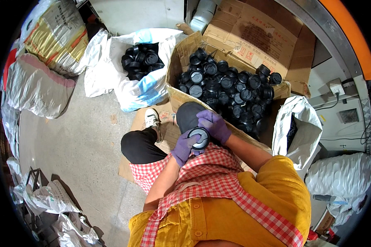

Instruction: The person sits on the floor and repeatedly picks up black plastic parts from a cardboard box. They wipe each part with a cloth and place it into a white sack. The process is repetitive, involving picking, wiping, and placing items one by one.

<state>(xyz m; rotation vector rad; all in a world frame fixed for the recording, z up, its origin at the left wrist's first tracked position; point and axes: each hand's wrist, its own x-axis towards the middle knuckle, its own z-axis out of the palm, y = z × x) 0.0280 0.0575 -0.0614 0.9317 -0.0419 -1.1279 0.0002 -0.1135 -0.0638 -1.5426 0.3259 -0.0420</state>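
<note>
My left hand (184,149), in a purple glove, grips a round black plastic cap (200,138) with a greyish disc in its middle. The cap is held over my lap, its flat face up. Just beyond it, my right hand (215,126), also gloved in purple, is closed with its fingers curled. A thin dark sliver shows at those fingers, too small to name. Past my knees stands an open cardboard box (178,95) heaped with similar black caps (226,82). The right hand is close to the box's near edge.
A white sack (117,53) with more black caps stands left of the box. Another open white sack (282,123) leans at the box's right. Stuffed sacks (45,80) lie at the far left, and a bulging white bag (342,175) sits at the right.
</note>
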